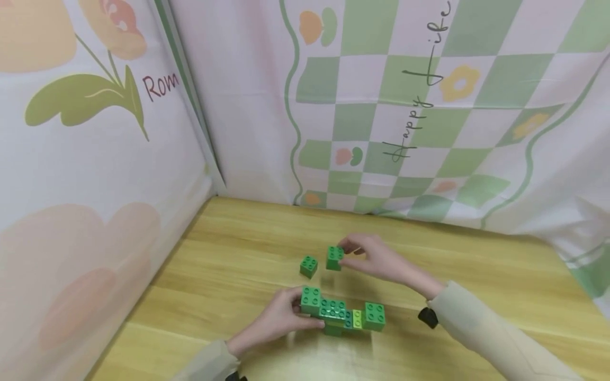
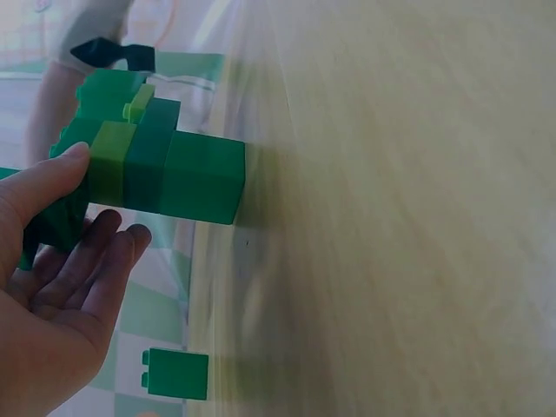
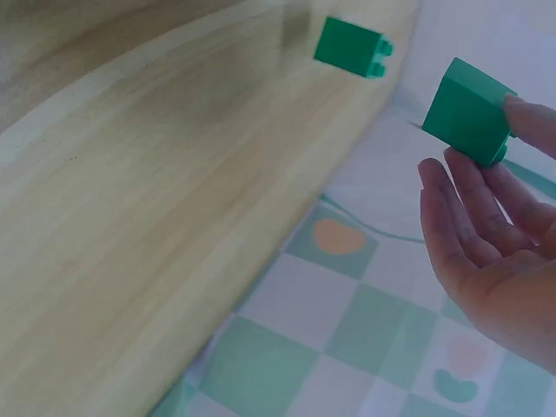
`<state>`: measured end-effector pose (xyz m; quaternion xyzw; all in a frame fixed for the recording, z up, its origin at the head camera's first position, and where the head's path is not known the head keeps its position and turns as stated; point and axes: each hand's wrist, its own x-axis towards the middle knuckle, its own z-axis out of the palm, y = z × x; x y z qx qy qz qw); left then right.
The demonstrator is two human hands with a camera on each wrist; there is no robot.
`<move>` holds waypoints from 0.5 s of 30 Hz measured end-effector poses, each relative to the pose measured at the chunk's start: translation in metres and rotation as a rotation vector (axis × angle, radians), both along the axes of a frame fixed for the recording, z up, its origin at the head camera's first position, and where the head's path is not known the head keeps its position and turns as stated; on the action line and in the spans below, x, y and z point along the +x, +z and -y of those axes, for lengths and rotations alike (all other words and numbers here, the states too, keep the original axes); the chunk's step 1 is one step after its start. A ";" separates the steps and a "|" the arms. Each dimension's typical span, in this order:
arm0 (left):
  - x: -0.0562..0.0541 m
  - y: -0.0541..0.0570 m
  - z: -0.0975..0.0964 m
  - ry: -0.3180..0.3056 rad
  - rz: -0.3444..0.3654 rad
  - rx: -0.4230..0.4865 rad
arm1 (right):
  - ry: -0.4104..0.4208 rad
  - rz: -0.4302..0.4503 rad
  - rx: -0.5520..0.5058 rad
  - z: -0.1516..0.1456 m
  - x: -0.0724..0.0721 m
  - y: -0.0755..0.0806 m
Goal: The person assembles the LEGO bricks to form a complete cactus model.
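My left hand point(image 1: 281, 317) grips the left end of a built block assembly point(image 1: 332, 311), thumb on its near side. Green, dark teal and lime bricks make it up, with a raised green brick at each end in the head view. In the left wrist view the assembly point(image 2: 165, 165) shows a column of stacked bricks reaching toward the table. Farther back, my right hand point(image 1: 376, 256) pinches a single green building brick point(image 1: 334, 257) between thumb and fingers, held above the table. Left of it, another green brick point(image 1: 308, 266) sits loose, studs up.
The wooden tabletop point(image 1: 238, 238) spreads under both hands. A patterned checkered curtain point(image 1: 357, 121) hangs along the back edge, and a floral cloth point(image 1: 95, 174) borders the left side.
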<state>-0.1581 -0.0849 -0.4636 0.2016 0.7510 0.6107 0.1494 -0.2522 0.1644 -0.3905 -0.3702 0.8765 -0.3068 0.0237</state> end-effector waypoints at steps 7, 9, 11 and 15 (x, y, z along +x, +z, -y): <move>0.001 0.005 0.001 -0.001 -0.002 -0.010 | 0.018 -0.079 0.014 -0.005 0.024 0.014; 0.001 0.006 0.001 -0.004 0.005 -0.005 | 0.026 -0.093 0.010 -0.006 0.029 0.016; 0.001 0.007 0.000 -0.005 0.012 -0.002 | 0.036 -0.103 0.002 -0.008 0.035 0.019; 0.002 0.007 0.001 -0.003 0.013 -0.006 | 0.061 -0.127 -0.012 -0.010 0.045 0.021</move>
